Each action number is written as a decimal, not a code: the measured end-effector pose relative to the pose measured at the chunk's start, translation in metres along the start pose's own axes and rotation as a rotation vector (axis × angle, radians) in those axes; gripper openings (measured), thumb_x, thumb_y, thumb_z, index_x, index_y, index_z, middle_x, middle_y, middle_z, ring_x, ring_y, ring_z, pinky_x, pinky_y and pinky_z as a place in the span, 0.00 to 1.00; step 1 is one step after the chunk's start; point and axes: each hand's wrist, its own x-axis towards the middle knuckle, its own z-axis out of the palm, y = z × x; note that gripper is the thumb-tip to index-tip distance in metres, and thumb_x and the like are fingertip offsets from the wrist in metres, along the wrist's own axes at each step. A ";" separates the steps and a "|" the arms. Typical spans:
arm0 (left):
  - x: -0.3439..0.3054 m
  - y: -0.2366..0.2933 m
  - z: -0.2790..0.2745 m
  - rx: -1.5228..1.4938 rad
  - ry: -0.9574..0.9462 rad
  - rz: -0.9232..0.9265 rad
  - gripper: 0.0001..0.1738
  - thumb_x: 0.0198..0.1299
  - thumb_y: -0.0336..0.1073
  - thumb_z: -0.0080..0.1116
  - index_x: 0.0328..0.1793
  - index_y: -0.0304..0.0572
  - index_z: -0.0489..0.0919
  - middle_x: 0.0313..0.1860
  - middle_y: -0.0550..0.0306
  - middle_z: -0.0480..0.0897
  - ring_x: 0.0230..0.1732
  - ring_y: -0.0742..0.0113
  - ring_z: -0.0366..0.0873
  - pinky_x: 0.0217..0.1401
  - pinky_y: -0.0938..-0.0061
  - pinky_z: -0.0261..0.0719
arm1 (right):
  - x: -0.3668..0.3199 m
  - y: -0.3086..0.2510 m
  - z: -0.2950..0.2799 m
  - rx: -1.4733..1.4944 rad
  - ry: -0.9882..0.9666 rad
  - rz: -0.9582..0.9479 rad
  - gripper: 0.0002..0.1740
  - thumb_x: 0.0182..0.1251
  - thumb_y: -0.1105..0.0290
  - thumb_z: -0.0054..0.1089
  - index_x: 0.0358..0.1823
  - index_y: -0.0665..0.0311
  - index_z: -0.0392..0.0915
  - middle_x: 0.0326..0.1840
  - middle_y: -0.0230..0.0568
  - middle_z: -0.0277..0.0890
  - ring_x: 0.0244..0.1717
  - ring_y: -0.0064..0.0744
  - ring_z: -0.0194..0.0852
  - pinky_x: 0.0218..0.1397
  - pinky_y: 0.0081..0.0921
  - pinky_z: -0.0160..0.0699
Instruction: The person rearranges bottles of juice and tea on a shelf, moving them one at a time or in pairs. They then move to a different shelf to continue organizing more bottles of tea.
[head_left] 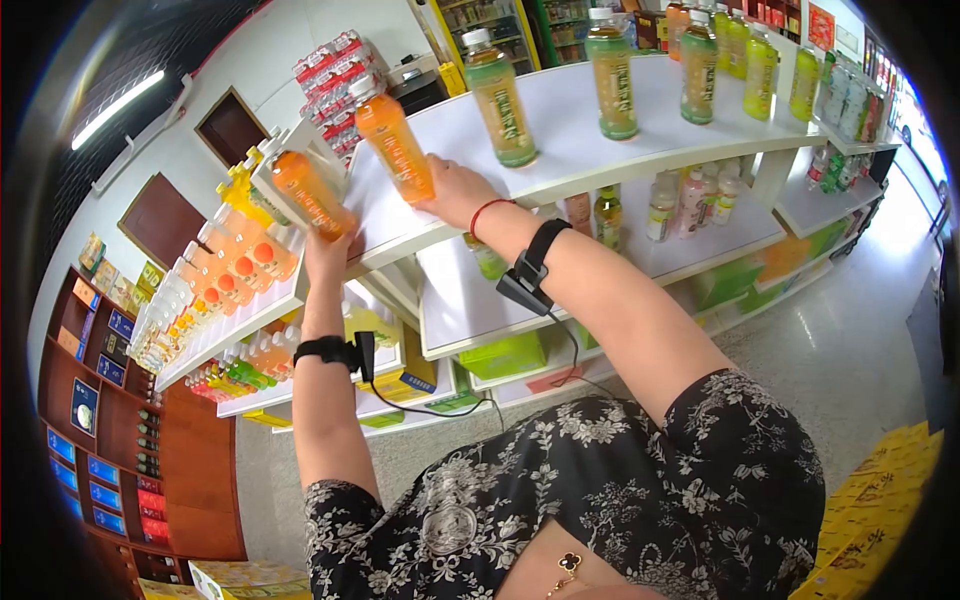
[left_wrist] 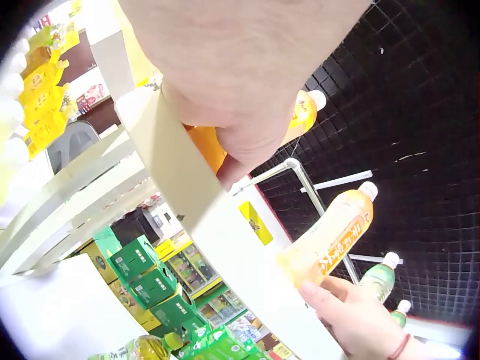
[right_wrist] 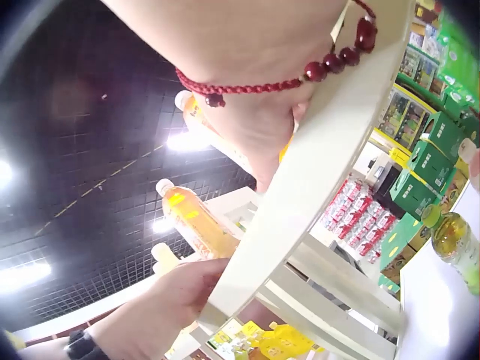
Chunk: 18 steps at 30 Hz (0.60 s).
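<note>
My right hand (head_left: pixel 460 195) grips the lower part of an orange drink bottle (head_left: pixel 393 140) with a white cap, at the left end of the top shelf (head_left: pixel 570 110). In my left hand (head_left: pixel 328 258) is a second orange drink bottle (head_left: pixel 308 190), held near its base at the corner of the shelf. Both bottles lean to the left in the head view. The left wrist view shows the right hand (left_wrist: pixel 349 311) round the base of its bottle (left_wrist: pixel 341 232). From the right wrist, the left hand's bottle (right_wrist: pixel 196 225) shows above the left hand (right_wrist: pixel 176 296).
Green-labelled bottles (head_left: pixel 500 105) stand spaced along the top shelf, with yellow-green bottles (head_left: pixel 762 75) farther right. Peach-coloured bottles (head_left: pixel 235 265) line the left shelf. More bottles (head_left: pixel 690 200) stand on the lower shelf. A cable (head_left: pixel 430 408) hangs between the wrist cameras.
</note>
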 end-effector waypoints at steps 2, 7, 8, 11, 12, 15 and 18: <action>-0.002 -0.014 0.006 0.196 0.075 0.000 0.41 0.46 0.41 0.69 0.67 0.35 0.64 0.56 0.39 0.76 0.55 0.46 0.76 0.58 0.63 0.73 | -0.014 0.008 -0.011 -0.026 -0.031 -0.152 0.31 0.56 0.58 0.63 0.57 0.64 0.65 0.52 0.50 0.73 0.52 0.49 0.73 0.55 0.39 0.72; -0.029 -0.007 0.014 0.327 0.140 0.091 0.41 0.51 0.42 0.64 0.68 0.28 0.61 0.60 0.36 0.72 0.63 0.43 0.67 0.65 0.59 0.64 | -0.052 0.050 -0.050 -0.187 -0.035 -0.423 0.22 0.58 0.61 0.60 0.53 0.62 0.75 0.58 0.43 0.71 0.58 0.41 0.69 0.61 0.38 0.66; -0.037 -0.003 0.018 0.326 0.141 0.088 0.41 0.51 0.42 0.64 0.68 0.28 0.61 0.60 0.36 0.72 0.63 0.43 0.67 0.65 0.59 0.64 | -0.059 0.062 -0.059 -0.188 -0.037 -0.424 0.22 0.58 0.61 0.60 0.53 0.62 0.75 0.58 0.43 0.71 0.58 0.41 0.69 0.61 0.38 0.66; -0.060 0.003 0.032 0.305 0.251 0.115 0.34 0.57 0.43 0.59 0.66 0.32 0.65 0.62 0.37 0.70 0.66 0.44 0.61 0.68 0.56 0.58 | -0.081 0.090 -0.091 -0.234 -0.005 -0.499 0.23 0.59 0.61 0.58 0.55 0.61 0.73 0.60 0.42 0.69 0.63 0.38 0.64 0.68 0.38 0.58; -0.063 -0.003 0.036 0.307 0.249 0.104 0.34 0.57 0.43 0.59 0.66 0.32 0.65 0.62 0.37 0.70 0.66 0.44 0.61 0.68 0.56 0.58 | -0.087 0.100 -0.102 -0.231 -0.016 -0.500 0.23 0.59 0.61 0.58 0.55 0.61 0.73 0.60 0.42 0.69 0.63 0.38 0.64 0.68 0.38 0.58; -0.074 -0.024 0.049 0.511 0.140 0.317 0.28 0.58 0.44 0.58 0.64 0.41 0.71 0.65 0.43 0.68 0.67 0.42 0.60 0.70 0.55 0.56 | -0.103 0.133 -0.128 -0.301 -0.010 -0.473 0.26 0.60 0.62 0.56 0.61 0.57 0.68 0.63 0.39 0.67 0.66 0.39 0.62 0.71 0.43 0.53; -0.098 0.005 0.051 0.564 0.183 0.259 0.31 0.55 0.42 0.61 0.65 0.44 0.70 0.65 0.41 0.68 0.69 0.42 0.59 0.72 0.55 0.55 | -0.115 0.157 -0.156 -0.321 0.069 -0.535 0.24 0.58 0.69 0.53 0.58 0.59 0.71 0.61 0.39 0.70 0.64 0.37 0.64 0.69 0.43 0.55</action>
